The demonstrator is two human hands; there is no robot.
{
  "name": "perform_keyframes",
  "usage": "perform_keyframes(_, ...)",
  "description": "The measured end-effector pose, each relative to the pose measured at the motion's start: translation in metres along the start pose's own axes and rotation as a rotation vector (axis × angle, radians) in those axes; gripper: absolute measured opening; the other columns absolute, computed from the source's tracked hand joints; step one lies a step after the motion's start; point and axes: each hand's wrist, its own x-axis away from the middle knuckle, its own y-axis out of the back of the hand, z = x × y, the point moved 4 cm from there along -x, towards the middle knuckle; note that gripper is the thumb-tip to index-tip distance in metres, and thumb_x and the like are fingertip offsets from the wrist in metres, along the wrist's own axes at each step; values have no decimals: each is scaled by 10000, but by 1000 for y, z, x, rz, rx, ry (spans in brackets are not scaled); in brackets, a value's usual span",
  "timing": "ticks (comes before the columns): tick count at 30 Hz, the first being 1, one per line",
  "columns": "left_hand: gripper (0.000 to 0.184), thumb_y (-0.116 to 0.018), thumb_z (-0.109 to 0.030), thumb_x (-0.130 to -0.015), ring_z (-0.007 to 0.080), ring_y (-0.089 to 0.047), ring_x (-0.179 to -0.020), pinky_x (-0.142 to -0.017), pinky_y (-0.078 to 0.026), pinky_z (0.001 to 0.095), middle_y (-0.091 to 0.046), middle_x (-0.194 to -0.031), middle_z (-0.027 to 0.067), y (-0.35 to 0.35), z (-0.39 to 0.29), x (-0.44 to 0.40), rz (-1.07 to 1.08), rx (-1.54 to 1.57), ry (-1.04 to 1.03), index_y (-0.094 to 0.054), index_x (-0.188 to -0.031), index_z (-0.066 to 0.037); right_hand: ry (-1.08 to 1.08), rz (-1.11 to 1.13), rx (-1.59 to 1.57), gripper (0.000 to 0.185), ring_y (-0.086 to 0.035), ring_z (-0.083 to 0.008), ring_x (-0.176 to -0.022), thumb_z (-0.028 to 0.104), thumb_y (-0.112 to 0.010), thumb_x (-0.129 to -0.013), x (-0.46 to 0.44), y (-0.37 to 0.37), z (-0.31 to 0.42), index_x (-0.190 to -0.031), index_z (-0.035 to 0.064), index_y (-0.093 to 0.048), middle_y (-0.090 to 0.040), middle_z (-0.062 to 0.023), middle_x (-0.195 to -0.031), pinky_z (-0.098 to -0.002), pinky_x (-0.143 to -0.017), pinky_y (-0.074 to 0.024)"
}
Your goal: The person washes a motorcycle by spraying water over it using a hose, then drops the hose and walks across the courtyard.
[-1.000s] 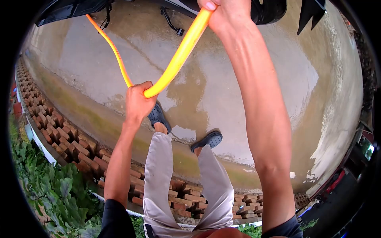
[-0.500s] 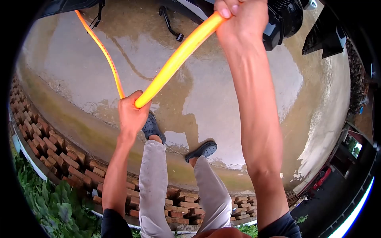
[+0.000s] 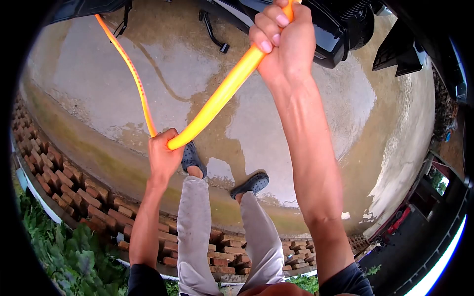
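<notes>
A bright yellow-orange hose (image 3: pixel 224 91) runs between my two hands. My left hand (image 3: pixel 165 150), low and left of centre, is closed around it. From there a thinner-looking stretch of the hose leads up to the top left and passes out of sight by a dark object. My right hand (image 3: pixel 286 44) is raised at the top centre, its fingers wrapped round the hose near its upper end. Beyond that hand, the tip of the hose is cut off by the frame's top edge. A dark vehicle body (image 3: pixel 326 39) is just behind my right hand.
Wet concrete (image 3: pixel 276 123) with puddles spreads around my feet in dark clogs (image 3: pixel 251 185). A black stand or pedal (image 3: pixel 213 32) juts from the vehicle. Stacked bricks (image 3: pixel 94 202) line the near edge, with leafy plants (image 3: pixel 74 256) at lower left.
My right hand has come down and slightly left, with more of its fingers and the hose above it showing. My left hand has sunk a little, still holding the hose.
</notes>
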Motion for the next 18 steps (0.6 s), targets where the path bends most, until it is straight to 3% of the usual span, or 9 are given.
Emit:
perform_keyframes(3,305,-720,-59,-824,302,-369,-501,-499,-352,370,-444,-559,161,8,-8,6,5,-67,19,-479,-656,24,46,-7,-11,179,-242,-60,-440,217,-368,-1018,18,-7,9,-901,108,-447,-333,65,-610,-232,-375,-252)
perform_keyframes(10,343,-749,-189,-841,376,-532,-609,-603,-423,457,-576,-625,149,25,-27,40,50,-204,-116,-523,-637,-29,-55,-155,-79,182,-242,-58,-437,250,-372,-1027,73,19,16,-913,133,-452,-332,71,-614,-228,-372,-250)
perform_keyframes(18,319,-741,-197,-823,359,-584,-646,-653,-461,456,-610,-649,126,60,-76,65,99,-364,-202,-537,-627,-50,15,-273,-267,211,-256,-45,-404,266,-399,-1040,146,29,60,-890,138,-473,-350,74,-595,-216,-323,-261)
